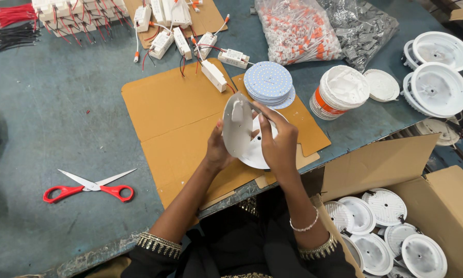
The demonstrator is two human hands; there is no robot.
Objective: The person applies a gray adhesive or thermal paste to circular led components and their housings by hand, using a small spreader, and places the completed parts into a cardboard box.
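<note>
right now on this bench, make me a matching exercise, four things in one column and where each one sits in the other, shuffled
Things:
1. red-handled scissors
2. stack of round LED boards
3. cardboard box of round lamp housings
4. tilted white disc

Places:
A. held up between the left hand and right hand
B. bare table, left of the cardboard sheet
C. lower right, beside the person
D. on the cardboard sheet, just beyond the hands

Pairs: 1-B, 2-D, 3-C, 4-A
</note>
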